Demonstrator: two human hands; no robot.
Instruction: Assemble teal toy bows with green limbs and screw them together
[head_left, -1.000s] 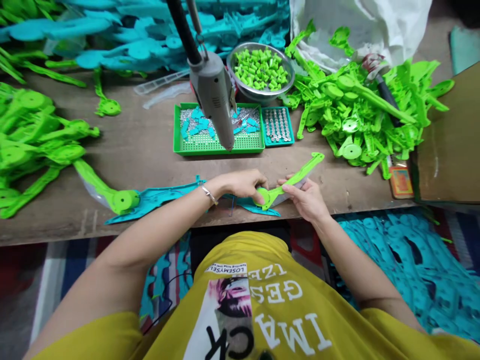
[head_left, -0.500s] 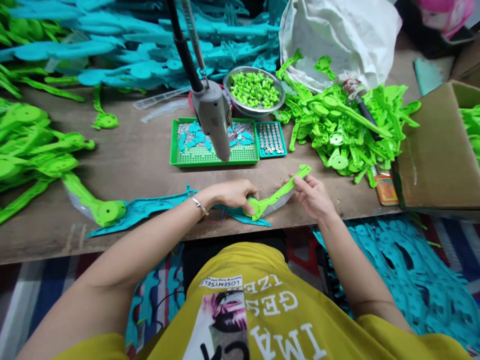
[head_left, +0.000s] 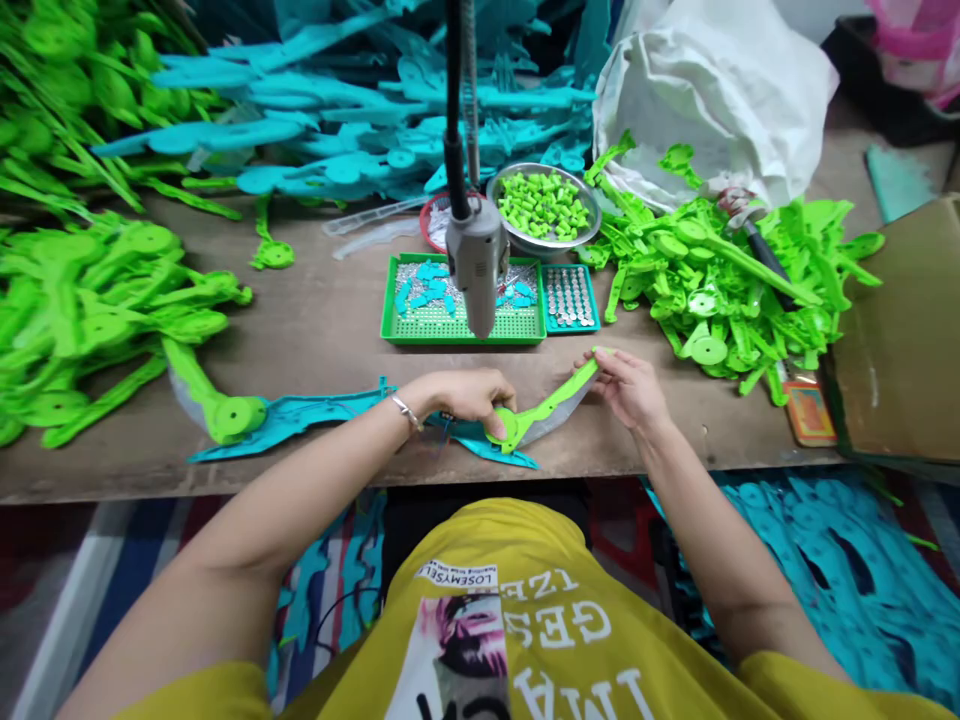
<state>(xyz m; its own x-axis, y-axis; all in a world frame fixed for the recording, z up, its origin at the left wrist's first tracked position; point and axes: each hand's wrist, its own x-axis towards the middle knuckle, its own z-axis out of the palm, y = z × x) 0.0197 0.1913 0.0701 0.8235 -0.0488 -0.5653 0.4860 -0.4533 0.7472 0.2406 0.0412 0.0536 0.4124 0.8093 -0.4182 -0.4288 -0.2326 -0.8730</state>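
Observation:
A long bright green plastic part (head_left: 546,408) with a round end lies across the table's front edge, over a clear curved piece and a teal part (head_left: 322,412). My left hand (head_left: 466,394) is closed over its round end. My right hand (head_left: 630,385) pinches its far, narrow tip with the fingers curled. A grey power screwdriver (head_left: 475,258) hangs on a cable just above and behind both hands.
A green tray (head_left: 457,329) of screws and small teal bits, a small teal tray (head_left: 570,298) and a steel bowl (head_left: 543,204) of green pieces stand behind. Heaps of green parts (head_left: 735,280) lie right and left, teal ones at the back. A cardboard box (head_left: 900,340) stands at right.
My right hand slid up the green part to its far tip. The left hand stayed on the round end. The view shifted, so the table's things sit further right.

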